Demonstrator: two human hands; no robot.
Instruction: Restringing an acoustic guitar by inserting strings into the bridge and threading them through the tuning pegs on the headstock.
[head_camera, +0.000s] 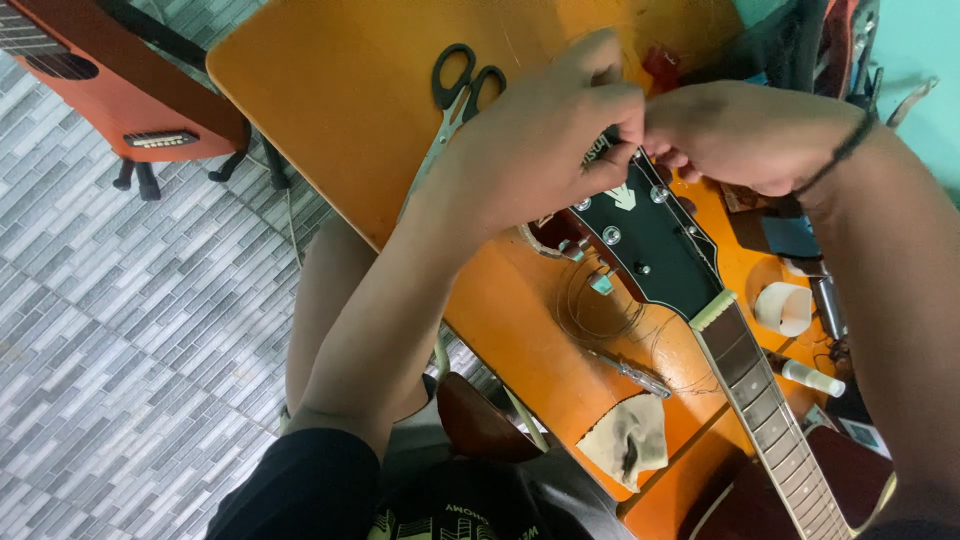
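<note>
A guitar lies on the orange table (330, 90), its black headstock (650, 240) pointing away from me and its neck (765, 400) running toward the lower right. My left hand (545, 140) and my right hand (745, 135) meet over the top of the headstock, fingertips pinched together on something too small to make out, near a tuning post. A loose coil of thin guitar string (600, 305) lies on the table beside the headstock.
Black-handled scissors (455, 95) lie above my left hand. A small screwdriver (635, 372), a white tape roll (783, 307), a small white tube (812, 377) and a torn patch in the tabletop (628, 440) are nearby. A red guitar (95, 75) stands on the tiled floor at left.
</note>
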